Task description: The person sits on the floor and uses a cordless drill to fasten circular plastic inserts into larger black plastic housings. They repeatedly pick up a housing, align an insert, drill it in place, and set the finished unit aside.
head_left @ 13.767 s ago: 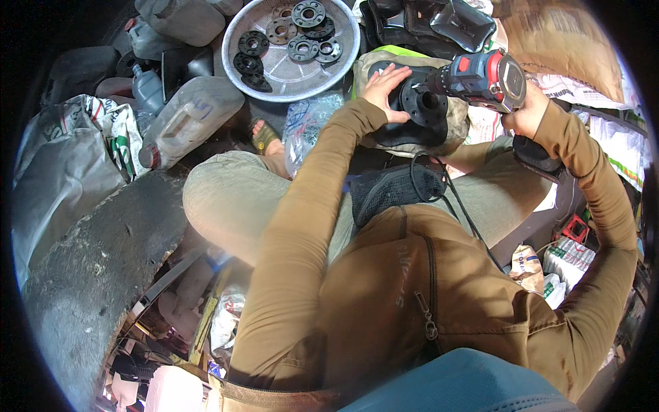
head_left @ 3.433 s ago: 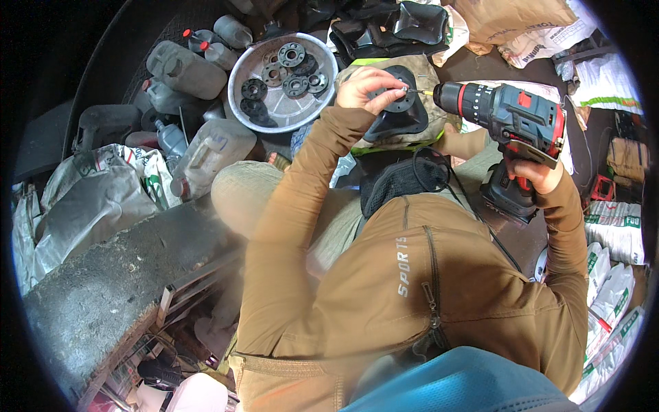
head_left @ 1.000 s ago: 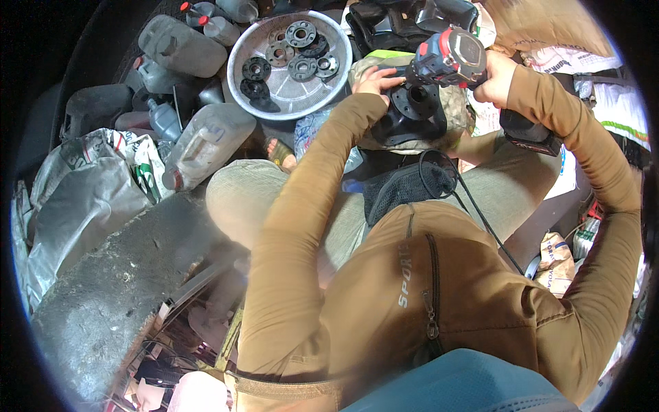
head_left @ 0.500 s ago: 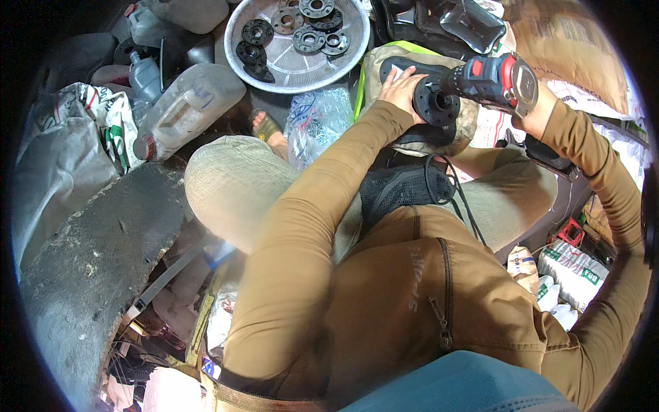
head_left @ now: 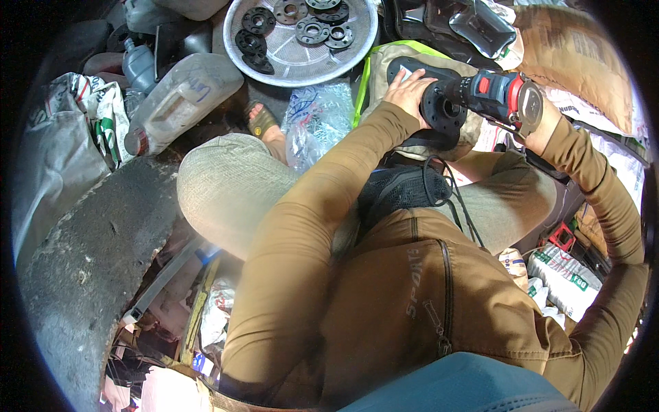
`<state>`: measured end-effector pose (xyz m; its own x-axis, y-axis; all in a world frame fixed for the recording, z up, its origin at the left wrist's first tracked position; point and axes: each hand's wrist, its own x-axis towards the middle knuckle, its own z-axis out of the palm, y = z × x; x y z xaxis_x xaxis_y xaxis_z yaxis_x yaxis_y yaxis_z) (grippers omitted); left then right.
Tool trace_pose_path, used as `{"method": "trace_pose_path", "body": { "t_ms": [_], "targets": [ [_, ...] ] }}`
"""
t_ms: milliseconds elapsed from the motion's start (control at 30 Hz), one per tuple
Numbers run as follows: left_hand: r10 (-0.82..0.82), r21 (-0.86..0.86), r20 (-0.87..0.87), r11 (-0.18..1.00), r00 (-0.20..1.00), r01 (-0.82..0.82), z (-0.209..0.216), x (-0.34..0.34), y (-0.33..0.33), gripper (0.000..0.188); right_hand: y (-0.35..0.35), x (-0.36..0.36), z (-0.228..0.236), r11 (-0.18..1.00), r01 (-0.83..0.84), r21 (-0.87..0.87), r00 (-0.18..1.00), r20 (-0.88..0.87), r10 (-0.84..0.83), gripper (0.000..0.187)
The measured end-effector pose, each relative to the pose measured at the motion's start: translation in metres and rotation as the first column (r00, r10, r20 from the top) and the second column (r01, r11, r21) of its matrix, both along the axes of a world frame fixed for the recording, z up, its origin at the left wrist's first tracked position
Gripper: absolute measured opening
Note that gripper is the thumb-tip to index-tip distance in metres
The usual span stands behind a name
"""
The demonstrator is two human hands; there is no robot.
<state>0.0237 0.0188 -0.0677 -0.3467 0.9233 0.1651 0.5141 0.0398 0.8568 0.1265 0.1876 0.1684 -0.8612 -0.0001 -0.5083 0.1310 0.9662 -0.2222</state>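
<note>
My right hand (head_left: pixel 542 127) is wrapped round the grip of a blue, black and red cordless drill (head_left: pixel 494 95), which points to the left. The drill's nose meets or overlaps a round black flange (head_left: pixel 439 118) with holes in it; I cannot tell if they touch. My left hand (head_left: pixel 408 95) is closed on the far left side of this flange, its fingers reaching over a flat black plate (head_left: pixel 401 66) behind. Flange and plate rest on a beige cloth bundle (head_left: pixel 384 62) with a bright green edge, in front of my crossed legs.
A white mesh basket (head_left: pixel 292 77) holding several black flanges stands beyond my hands, with a clear plastic bag (head_left: pixel 319 113) nearer. At left are a translucent jug (head_left: pixel 185 96) and a dark worn slab (head_left: pixel 89 233). Black moulded parts (head_left: pixel 484 31) and a brown sack (head_left: pixel 573 58) lie at far right.
Both hands, with the drill and flange, have shifted slightly nearer to me and to the right. My left hand keeps its hold on the flange, my right on the drill.
</note>
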Motion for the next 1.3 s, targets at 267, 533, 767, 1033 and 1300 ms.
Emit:
{"method": "trace_pose_path", "body": {
  "t_ms": [267, 533, 767, 1033, 1300],
  "targets": [
    [-0.023, -0.022, -0.037, 1.0, 0.999, 0.023, 0.003, 0.0, 0.0, 0.09, -0.016, 0.011, 0.001, 0.938, 0.336, -0.083, 0.939, 0.102, -0.328, 0.037],
    [-0.156, -0.04, -0.062, 0.987, 0.986, 0.154, -0.007, -0.019, 0.0, 0.101, -0.039, 0.105, 0.09, 0.578, 0.762, -0.291, 0.625, 0.102, -0.774, 0.046],
    [-0.133, -0.708, 0.319, 0.625, 0.938, 0.329, 0.035, -0.14, -0.04, 0.039, -0.028, 0.301, -0.001, 0.166, 0.893, -0.418, 0.315, 0.317, -0.894, 0.058],
    [-0.444, -0.968, -0.142, 0.251, 0.885, -0.03, -0.09, -0.064, -0.121, 0.035, -0.024, 0.345, -0.044, 0.768, 0.617, -0.169, 0.785, 0.063, -0.617, 0.057],
    [-0.377, -0.997, -0.069, 0.057, 0.924, -0.051, -0.224, -0.082, -0.15, 0.038, -0.045, 0.295, -0.016, 0.075, 0.862, -0.501, 0.295, 0.378, -0.878, 0.054]
  ]
}}
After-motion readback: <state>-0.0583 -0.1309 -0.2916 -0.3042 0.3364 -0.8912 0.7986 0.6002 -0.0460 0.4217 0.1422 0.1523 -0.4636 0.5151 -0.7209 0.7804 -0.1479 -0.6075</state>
